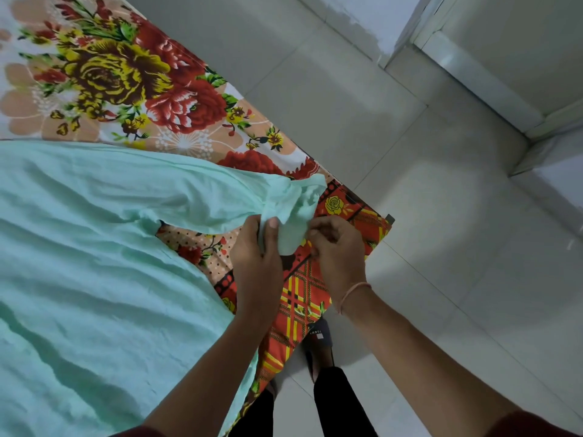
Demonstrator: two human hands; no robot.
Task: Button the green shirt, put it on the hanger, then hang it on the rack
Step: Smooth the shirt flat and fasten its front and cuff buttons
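Pinching green shirt's [94,263] sleeve cuff [295,209] with left grip [257,257] and right grip [337,250] at bed [110,74] corner; rest spread across bed.

A flower-printed bed [120,74] carries the green shirt [94,247], which lies spread wide and rumpled, one sleeve reaching toward the bed's corner. A sandalled foot [320,337] stands on the pale tiled floor [410,216] beside it.

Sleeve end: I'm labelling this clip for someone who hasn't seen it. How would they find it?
Start at the flowered sheet; a pale green shirt lies across it. One sleeve runs right toward the bed's corner. Its end is the bunched bit pinched between the left hand and right hand, the only part being held.
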